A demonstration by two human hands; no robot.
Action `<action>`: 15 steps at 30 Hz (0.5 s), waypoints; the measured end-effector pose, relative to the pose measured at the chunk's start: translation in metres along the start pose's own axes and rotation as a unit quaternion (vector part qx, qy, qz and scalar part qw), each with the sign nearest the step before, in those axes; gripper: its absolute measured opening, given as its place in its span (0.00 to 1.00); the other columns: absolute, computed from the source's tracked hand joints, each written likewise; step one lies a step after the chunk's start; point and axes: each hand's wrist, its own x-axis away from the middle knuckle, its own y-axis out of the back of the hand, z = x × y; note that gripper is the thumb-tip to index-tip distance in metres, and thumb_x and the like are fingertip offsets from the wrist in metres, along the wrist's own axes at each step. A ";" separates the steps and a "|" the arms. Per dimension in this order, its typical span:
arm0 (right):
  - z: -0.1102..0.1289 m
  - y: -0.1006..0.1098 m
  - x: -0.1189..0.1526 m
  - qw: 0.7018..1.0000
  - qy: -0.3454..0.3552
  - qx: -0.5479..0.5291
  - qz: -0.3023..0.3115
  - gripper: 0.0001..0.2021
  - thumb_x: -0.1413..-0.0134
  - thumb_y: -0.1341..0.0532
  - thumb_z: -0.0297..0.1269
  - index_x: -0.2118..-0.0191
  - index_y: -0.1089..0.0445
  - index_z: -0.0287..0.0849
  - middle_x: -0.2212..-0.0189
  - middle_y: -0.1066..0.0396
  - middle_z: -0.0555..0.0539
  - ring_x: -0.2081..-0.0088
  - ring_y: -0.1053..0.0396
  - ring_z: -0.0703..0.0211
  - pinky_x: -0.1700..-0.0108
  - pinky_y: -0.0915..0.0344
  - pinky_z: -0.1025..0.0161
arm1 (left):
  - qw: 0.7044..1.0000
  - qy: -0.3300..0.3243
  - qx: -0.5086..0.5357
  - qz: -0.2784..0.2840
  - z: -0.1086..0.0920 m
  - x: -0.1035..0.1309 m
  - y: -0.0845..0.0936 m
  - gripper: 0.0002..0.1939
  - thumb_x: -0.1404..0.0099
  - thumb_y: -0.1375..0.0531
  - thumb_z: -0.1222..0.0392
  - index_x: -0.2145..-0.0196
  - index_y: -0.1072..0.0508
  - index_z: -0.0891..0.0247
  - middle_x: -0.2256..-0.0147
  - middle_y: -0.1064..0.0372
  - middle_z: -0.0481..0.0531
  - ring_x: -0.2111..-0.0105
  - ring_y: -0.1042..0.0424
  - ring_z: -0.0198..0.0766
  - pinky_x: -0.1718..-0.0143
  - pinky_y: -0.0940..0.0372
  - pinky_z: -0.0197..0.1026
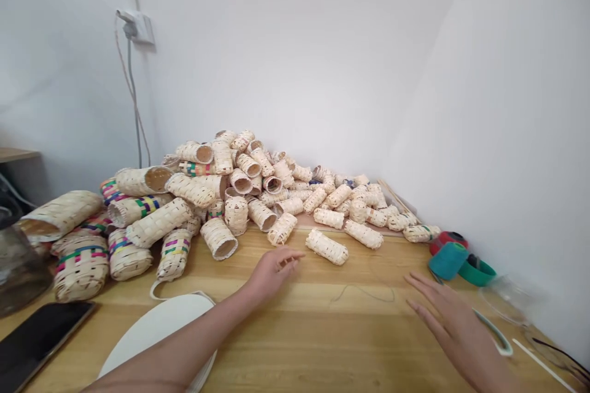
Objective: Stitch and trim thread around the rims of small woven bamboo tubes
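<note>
My left hand (275,271) reaches over the table with its fingers loosely stretched and nothing visible in them. Just beyond its fingertips lies a small woven cylinder basket (327,246) on its side, apart from the hand. To the right, my right hand (449,325) is open, fingers spread, and slightly blurred. A thin dark thread (364,296) lies on the wood between the two hands. Near the right fingertips stands a teal thread spool (448,261). A large pile of pale woven baskets (236,215) rises at the back, some with coloured bands.
A phone (43,344) and a round white flat piece (157,326) lie at left. On the right are a green round container (479,273), a red spool (449,239), a clear plastic container (511,298) and dark-armed glasses (560,353). White walls bound the wooden table (350,350).
</note>
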 end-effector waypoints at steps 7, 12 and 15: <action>0.150 -0.016 -0.024 0.958 0.179 -0.146 0.167 0.17 0.40 0.48 0.43 0.47 0.33 0.51 0.42 0.39 0.49 0.42 0.42 0.51 0.41 0.45 0.51 | 0.983 -0.134 -0.106 -0.063 -0.040 -0.020 0.053 0.13 0.34 0.48 0.64 0.58 0.25 0.65 0.62 0.26 0.55 0.60 0.30 0.39 0.56 0.38 0.40; 0.217 -0.036 -0.054 0.910 0.256 -0.242 0.218 0.15 0.41 0.44 0.34 0.49 0.32 0.46 0.50 0.32 0.47 0.49 0.37 0.56 0.46 0.42 0.61 | 0.950 -0.105 -0.291 0.044 -0.091 0.002 0.116 0.14 0.33 0.48 0.59 0.56 0.25 0.61 0.62 0.26 0.52 0.61 0.30 0.41 0.60 0.39 0.39; 0.244 -0.053 -0.072 0.904 0.261 -0.256 0.221 0.14 0.42 0.43 0.33 0.51 0.31 0.46 0.55 0.29 0.47 0.53 0.34 0.55 0.51 0.41 0.62 | 0.949 -0.045 -0.304 0.070 -0.106 0.048 0.133 0.13 0.34 0.47 0.56 0.59 0.24 0.59 0.64 0.26 0.52 0.64 0.30 0.40 0.62 0.39 0.37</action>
